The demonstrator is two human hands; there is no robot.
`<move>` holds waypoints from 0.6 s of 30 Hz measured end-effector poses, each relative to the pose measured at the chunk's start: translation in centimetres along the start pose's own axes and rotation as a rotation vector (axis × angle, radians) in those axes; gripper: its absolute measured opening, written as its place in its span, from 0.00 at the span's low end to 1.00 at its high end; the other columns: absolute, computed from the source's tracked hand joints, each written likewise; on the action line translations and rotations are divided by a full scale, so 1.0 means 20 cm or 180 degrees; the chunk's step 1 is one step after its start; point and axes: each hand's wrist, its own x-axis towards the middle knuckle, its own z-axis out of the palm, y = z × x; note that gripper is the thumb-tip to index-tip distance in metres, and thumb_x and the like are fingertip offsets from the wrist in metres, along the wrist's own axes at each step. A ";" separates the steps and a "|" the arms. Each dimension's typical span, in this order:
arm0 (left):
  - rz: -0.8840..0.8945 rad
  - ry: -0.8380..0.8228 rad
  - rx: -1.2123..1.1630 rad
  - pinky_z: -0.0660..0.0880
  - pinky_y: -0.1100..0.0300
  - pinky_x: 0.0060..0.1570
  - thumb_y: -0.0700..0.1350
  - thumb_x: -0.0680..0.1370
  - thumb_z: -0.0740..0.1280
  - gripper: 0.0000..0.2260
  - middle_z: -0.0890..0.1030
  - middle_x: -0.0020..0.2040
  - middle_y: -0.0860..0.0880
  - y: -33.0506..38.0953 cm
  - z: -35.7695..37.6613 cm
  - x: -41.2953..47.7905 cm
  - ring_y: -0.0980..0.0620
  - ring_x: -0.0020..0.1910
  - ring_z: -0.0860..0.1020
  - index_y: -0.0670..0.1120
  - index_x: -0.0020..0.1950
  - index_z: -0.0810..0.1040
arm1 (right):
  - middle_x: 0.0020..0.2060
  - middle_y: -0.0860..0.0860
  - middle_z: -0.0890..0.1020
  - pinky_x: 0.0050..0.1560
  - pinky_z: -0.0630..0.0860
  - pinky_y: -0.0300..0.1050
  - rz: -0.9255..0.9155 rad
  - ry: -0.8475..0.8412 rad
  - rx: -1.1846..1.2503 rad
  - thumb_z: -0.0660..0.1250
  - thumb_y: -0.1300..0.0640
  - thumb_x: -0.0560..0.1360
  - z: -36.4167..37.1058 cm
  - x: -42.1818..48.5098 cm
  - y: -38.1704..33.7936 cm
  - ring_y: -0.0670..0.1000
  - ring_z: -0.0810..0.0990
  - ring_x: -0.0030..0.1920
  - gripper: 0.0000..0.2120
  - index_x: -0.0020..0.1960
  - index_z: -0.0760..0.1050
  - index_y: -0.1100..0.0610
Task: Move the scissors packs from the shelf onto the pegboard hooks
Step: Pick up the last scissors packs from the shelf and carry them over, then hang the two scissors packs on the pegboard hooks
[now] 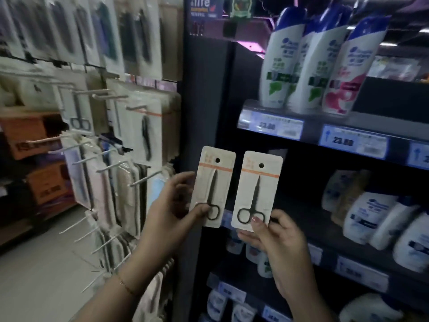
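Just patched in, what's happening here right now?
A person is restocking in a shop aisle. The left hand holds one scissors pack and the right hand holds a second scissors pack, both upright by their lower ends, in front of the shampoo shelf. Neither is hung yet. The pegboard hooks stand to the left, several bare, and one matching pack already hangs there.

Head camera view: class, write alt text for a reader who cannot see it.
Two hands each hold a carded scissors pack upright, left hand with one pack, right hand with another. Pegboard hooks stand left, shampoo bottles on shelves right.
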 end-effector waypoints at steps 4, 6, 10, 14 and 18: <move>-0.0057 0.0058 -0.0061 0.82 0.59 0.42 0.33 0.71 0.71 0.21 0.84 0.47 0.55 0.01 -0.27 0.03 0.53 0.40 0.85 0.56 0.56 0.77 | 0.40 0.58 0.87 0.37 0.82 0.40 -0.0047 -0.0274 0.0094 0.65 0.68 0.75 0.28 0.00 -0.03 0.57 0.87 0.40 0.03 0.48 0.76 0.64; -0.0104 0.0060 -0.0305 0.83 0.57 0.43 0.33 0.71 0.71 0.16 0.85 0.48 0.52 0.00 -0.43 0.07 0.51 0.42 0.85 0.49 0.53 0.78 | 0.41 0.57 0.87 0.38 0.83 0.41 -0.0103 -0.0343 0.0045 0.66 0.67 0.74 0.45 0.01 -0.03 0.58 0.87 0.41 0.03 0.48 0.76 0.65; 0.0144 -0.0095 -0.0435 0.82 0.56 0.44 0.43 0.67 0.72 0.15 0.86 0.44 0.46 -0.04 -0.83 0.23 0.49 0.44 0.85 0.58 0.49 0.79 | 0.41 0.56 0.87 0.38 0.83 0.43 -0.0292 -0.0307 -0.0092 0.68 0.62 0.70 0.84 0.04 -0.01 0.58 0.87 0.40 0.05 0.46 0.78 0.61; 0.0205 -0.0301 -0.0562 0.82 0.55 0.43 0.42 0.69 0.73 0.13 0.86 0.42 0.43 -0.13 -1.26 0.43 0.45 0.43 0.85 0.56 0.50 0.77 | 0.39 0.55 0.87 0.35 0.82 0.41 -0.0566 -0.0082 -0.0044 0.66 0.67 0.73 1.29 0.09 0.05 0.56 0.86 0.37 0.07 0.45 0.79 0.57; 0.0158 -0.0500 -0.0724 0.81 0.62 0.42 0.39 0.70 0.69 0.13 0.86 0.44 0.47 -0.23 -1.59 0.62 0.52 0.42 0.85 0.50 0.52 0.76 | 0.40 0.57 0.86 0.36 0.82 0.41 -0.0661 0.0048 -0.0146 0.67 0.67 0.73 1.67 0.14 0.11 0.53 0.86 0.39 0.06 0.45 0.79 0.58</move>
